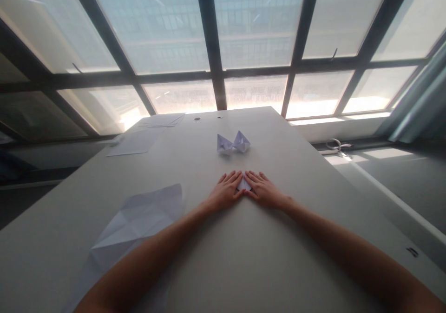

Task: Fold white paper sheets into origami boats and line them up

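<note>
A small folded piece of white paper lies flat on the white table, partly covered by both hands. My left hand rests on its left side with fingers stretched out. On its right side, my right hand lies flat, fingers also extended and slightly apart. The two thumbs meet or nearly meet at the paper's near edge. Just beyond the hands stand two folded paper shapes with pointed tips, a left one and a right one, side by side.
A large creased paper sheet lies at the left, partly under my left forearm. Flat white sheets lie at the far left of the table. Windows line the far side. A white cable sits beyond the right edge.
</note>
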`<control>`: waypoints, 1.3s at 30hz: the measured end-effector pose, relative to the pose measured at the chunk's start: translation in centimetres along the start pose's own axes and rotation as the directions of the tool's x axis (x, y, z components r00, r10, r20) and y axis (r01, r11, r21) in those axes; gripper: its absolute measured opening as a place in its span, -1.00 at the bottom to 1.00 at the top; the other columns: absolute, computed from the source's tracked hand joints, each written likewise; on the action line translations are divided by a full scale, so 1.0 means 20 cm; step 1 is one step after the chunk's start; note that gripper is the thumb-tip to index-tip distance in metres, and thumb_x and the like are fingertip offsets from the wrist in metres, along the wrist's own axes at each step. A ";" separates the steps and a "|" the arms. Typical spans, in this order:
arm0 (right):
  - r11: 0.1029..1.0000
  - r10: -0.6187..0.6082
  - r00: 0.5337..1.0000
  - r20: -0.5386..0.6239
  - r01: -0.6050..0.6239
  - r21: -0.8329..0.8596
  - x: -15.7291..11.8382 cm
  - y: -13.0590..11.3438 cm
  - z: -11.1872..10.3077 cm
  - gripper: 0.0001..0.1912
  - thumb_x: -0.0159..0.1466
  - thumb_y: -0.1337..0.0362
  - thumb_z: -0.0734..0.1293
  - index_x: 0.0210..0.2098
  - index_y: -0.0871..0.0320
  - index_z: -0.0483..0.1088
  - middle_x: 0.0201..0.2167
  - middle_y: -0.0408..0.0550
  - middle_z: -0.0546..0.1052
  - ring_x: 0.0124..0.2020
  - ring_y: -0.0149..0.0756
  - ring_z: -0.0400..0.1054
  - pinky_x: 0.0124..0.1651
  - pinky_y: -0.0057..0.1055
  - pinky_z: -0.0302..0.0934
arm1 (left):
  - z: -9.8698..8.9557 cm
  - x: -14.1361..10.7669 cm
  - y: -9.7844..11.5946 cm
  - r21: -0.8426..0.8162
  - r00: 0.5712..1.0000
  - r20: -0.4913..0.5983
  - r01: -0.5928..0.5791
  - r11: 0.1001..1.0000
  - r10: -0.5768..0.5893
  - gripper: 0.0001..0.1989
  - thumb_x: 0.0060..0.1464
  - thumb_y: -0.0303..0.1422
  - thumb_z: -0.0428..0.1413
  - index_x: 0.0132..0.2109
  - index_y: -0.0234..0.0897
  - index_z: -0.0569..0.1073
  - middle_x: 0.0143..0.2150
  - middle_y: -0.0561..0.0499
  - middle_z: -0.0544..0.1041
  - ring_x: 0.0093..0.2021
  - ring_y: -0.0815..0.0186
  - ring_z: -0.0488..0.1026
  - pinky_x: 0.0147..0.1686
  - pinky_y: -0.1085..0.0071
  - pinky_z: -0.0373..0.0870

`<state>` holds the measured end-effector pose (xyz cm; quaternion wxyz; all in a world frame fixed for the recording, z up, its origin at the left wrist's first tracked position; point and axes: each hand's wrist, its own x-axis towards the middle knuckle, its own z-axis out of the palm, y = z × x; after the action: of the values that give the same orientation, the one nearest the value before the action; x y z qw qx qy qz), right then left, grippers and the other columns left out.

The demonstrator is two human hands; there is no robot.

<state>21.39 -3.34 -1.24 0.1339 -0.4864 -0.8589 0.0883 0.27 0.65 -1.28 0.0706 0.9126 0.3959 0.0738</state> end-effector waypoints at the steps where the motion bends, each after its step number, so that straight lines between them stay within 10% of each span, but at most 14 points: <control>1: 1.000 0.005 1.000 0.007 -0.005 -0.001 0.00 0.00 0.01 -0.24 0.41 -0.12 -0.04 0.41 0.27 -0.12 0.40 0.13 -0.03 0.42 -0.13 -0.23 0.40 -0.05 -0.35 | 0.01 0.00 0.00 0.004 1.000 0.012 0.005 1.000 -0.005 -0.31 0.29 0.00 -0.13 0.42 -0.22 -0.01 0.44 -0.05 0.01 0.44 0.17 -0.14 0.36 0.14 -0.21; 21: 0.993 0.035 0.997 -0.075 -0.026 0.111 -0.01 0.00 0.00 -0.30 0.34 0.02 0.23 0.35 0.25 0.07 0.36 0.19 0.12 0.38 -0.09 -0.07 0.38 -0.06 -0.27 | 0.01 0.02 -0.01 -0.088 0.982 -0.102 0.149 0.985 -0.157 -0.40 0.25 -0.08 -0.02 0.33 -0.25 0.21 0.38 -0.15 0.17 0.39 0.09 0.02 0.34 0.06 -0.11; 29: 0.951 0.094 0.956 -0.278 -0.003 0.310 0.01 0.01 -0.02 -0.30 0.15 0.10 0.45 0.23 0.12 0.26 0.09 0.12 0.43 0.13 -0.08 0.27 0.20 -0.17 0.12 | -0.02 0.01 -0.01 -0.242 0.977 -0.188 0.050 0.969 -0.097 -0.42 0.08 -0.14 0.21 0.20 -0.23 0.34 0.20 -0.18 0.41 0.23 0.06 0.29 0.28 0.08 0.04; 35: 0.804 0.198 0.922 -0.332 0.041 0.593 0.04 0.02 0.01 -0.34 0.13 0.14 0.44 0.18 0.16 0.29 0.06 0.12 0.48 0.02 -0.09 0.38 0.08 -0.18 0.23 | -0.04 0.02 0.01 -0.593 0.975 -0.183 -0.006 0.805 -0.128 -0.50 0.03 -0.13 0.23 0.06 -0.30 0.40 -0.17 -0.05 0.54 -0.20 0.20 0.47 -0.20 0.34 0.40; 39: 0.687 0.208 0.951 -0.228 0.024 0.726 0.04 -0.01 0.01 -0.73 0.13 0.17 0.40 -0.24 0.21 0.48 -0.39 -0.11 0.53 -0.37 -0.28 0.36 -0.33 -0.41 0.22 | -0.06 0.01 0.04 -0.771 0.999 -0.043 -0.015 0.637 -0.029 -0.59 0.06 -0.08 0.20 -0.20 -0.41 0.50 -0.40 0.03 0.47 -0.41 0.33 0.37 -0.43 0.46 0.28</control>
<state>20.86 -2.69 -1.24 0.4348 -0.4449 -0.6994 0.3520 0.83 0.38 0.11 0.4429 0.7916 0.3320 0.2587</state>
